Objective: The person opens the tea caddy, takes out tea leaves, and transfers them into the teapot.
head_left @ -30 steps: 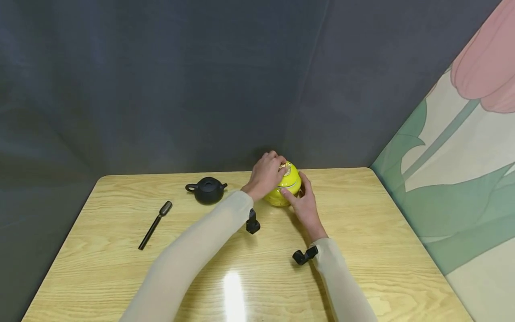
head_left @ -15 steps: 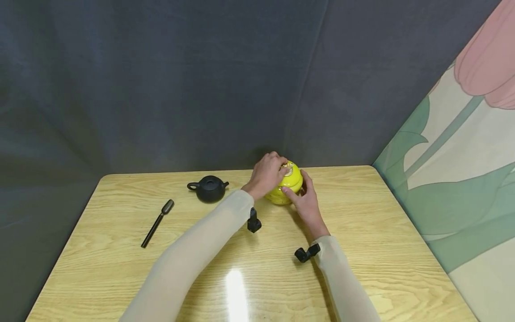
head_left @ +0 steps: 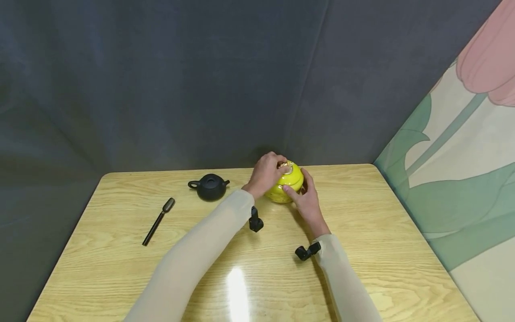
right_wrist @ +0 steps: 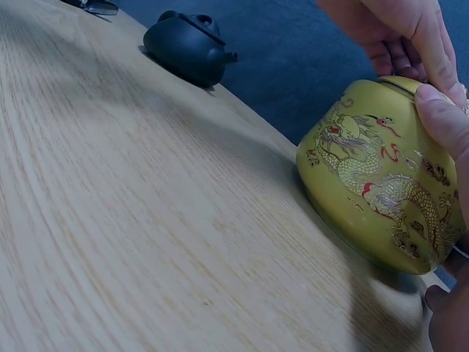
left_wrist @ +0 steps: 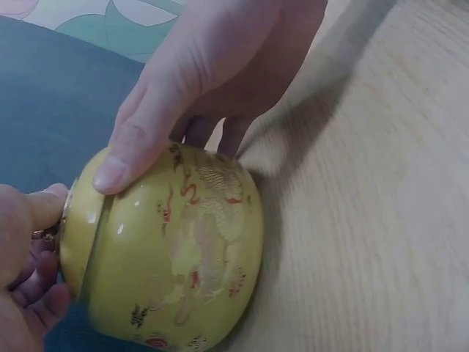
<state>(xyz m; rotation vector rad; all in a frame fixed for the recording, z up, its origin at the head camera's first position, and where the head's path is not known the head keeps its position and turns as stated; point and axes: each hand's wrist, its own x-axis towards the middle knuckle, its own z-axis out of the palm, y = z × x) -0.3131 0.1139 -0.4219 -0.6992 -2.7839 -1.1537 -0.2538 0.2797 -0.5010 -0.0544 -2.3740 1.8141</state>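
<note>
A round yellow lidded jar stands on the table near its back edge. Gold and red dragon decoration covers its body. On top is its yellow lid, with a thin seam between lid and body. My left hand reaches over from the left and pinches the lid's gold knob, mostly hidden by the fingers. From the right, my right hand grips the jar's side. Its thumb presses close to the seam, while the other fingers are partly hidden around the back.
To the left of the jar stands a small black teapot, handle pointing left. A scoop with a black handle lies farther left on the wooden table. Right behind the table hangs a dark curtain.
The pale line under the lid's edge, visible a second ago, no longer shows, and the lid looks slightly turned. Both hands keep their hold. The whole head view has shifted slightly.
</note>
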